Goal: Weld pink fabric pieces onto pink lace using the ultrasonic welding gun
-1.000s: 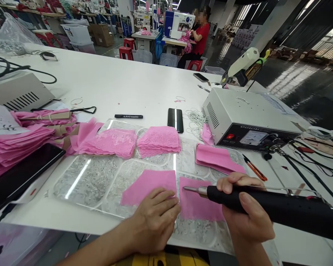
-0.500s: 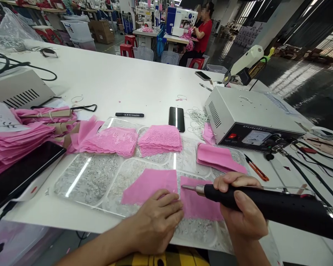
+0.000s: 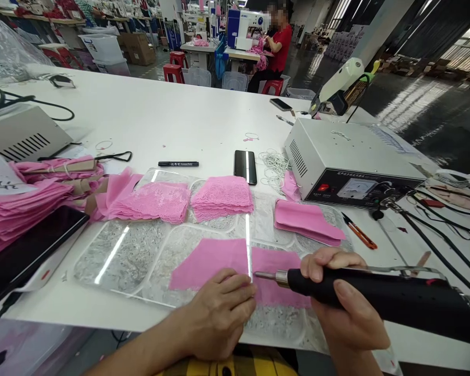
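Under and just beyond the left hand (image 3: 225,310), an angled pink piece of cloth (image 3: 211,261) lies flat on a clear board (image 3: 121,256), which rests on the tabletop (image 3: 141,130). To that hand's right is a squarer pink piece (image 3: 282,292), its near edge facing the first across a narrow pale strip. The right hand (image 3: 344,297) is wrapped around a thick black tool (image 3: 391,303), whose slim metal tip (image 3: 264,274) points leftward and ends just beside the left fingertips, over the inner edge of the squarer piece; whether it touches the cloth I cannot tell.

The step in hand appears to be lining the tip up with that edge while the other hand steadies the work. As I judge it, the next move calls for a light, even grip, cloth lying flat, and bare fingers clear of the metal.

The left forearm slants in from below, palm down, its fingers close together and slightly bent; their undersides are hidden, so whether they pinch or only press is unclear. The right forearm rises from below, thumb along the tool's near side and fingers curled over the top, holding the handle nearly level. Beyond the right hand sits a folded pink stack (image 3: 307,222).
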Demonstrator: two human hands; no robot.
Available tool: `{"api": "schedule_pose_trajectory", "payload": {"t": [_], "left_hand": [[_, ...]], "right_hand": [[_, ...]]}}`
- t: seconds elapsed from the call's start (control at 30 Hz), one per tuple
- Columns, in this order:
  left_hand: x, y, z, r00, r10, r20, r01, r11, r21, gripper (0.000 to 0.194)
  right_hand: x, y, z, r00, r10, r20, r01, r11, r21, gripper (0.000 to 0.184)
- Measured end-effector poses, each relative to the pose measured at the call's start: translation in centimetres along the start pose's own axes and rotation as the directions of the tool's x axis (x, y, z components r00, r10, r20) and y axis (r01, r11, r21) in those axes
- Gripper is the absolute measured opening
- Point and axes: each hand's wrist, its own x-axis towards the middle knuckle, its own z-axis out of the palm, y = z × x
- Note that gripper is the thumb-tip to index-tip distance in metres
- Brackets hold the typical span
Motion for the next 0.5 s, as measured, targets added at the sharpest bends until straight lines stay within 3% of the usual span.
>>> {"api": "schedule_pose_trajectory", "payload": {"t": [0.3, 0.4, 0.5], "left_hand": [[-0.3, -0.2, 0.3, 0.998, -0.003, 0.055, 0.003, 1.0, -0.004, 0.03], [-0.2, -0.1, 0.1, 0.999, 0.038, 0.022, -0.038, 0.999, -0.01, 0.031], [-0.2, 0.1, -0.3, 0.997, 0.069, 0.024, -0.069, 0.998, 0.012, 0.033]], "right_hand": [[0.0, 0.2, 0.1, 1.0, 0.017, -0.021, -0.018, 0.998, -0.057, 0.008], [0.0, -0.4, -0.4, 0.985, -0.007, -0.172, 0.001, 0.999, -0.034, 0.011], [0.3, -1.7, -1.8, 0.922, -0.026, -0.387, 0.012, 0.999, -0.04, 0.013]]}}
